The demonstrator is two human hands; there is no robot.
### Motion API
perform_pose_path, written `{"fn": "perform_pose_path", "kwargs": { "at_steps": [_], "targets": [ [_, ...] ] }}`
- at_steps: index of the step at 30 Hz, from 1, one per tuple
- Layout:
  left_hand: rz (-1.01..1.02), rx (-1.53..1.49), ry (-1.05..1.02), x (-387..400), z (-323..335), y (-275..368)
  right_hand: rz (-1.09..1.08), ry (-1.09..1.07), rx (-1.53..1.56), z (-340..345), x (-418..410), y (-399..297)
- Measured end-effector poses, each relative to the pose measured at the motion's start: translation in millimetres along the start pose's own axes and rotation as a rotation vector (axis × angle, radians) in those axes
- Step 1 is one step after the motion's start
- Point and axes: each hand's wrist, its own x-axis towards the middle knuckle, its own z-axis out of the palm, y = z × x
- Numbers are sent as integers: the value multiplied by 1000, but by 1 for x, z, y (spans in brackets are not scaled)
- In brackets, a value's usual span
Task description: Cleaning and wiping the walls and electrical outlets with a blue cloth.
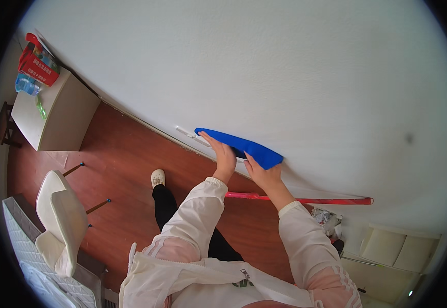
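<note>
A flat blue piece, perhaps cloth or foam (242, 146), lies against the white wall (285, 77) in front of me. Against its left part rests my left hand (224, 156), fingers stretched along the lower edge. My right hand (263, 171) is at the right end, with its thumb side towards the blue piece and some fingers hidden behind or under it. Something dark shows between the two hands under the piece. Whether either hand grips it is not clear. Below my right forearm a long red pole or tube (335, 200) reaches towards the wall.
At the left stand a white cabinet (60, 111) with a red bag (40, 63) and a plastic bottle (29, 85), a white chair (63, 223) and a mattress (50, 250). A bag of rubbish (329, 221) and white cupboards (396, 246) are at the lower right.
</note>
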Motion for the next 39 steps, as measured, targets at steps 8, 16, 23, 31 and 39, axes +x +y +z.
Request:
{"fn": "perform_pose_path", "kwargs": {
  "at_steps": [8, 16, 23, 31, 39],
  "targets": [
    [610, 137, 229, 60, -18, 144, 118, 545, -482, -67, 78, -33],
    [491, 182, 302, 94, -54, 13, 41, 232, 149, 38, 87, -54],
    [109, 178, 142, 45, -23, -102, 65, 7, 26, 152, 3, -17],
    [185, 218, -76, -1, -8, -96, 21, 1, -147, 100, -38, 8],
    [436, 169, 183, 87, -59, -43, -52, 101, -97, 103, 27, -39]
  ]
}}
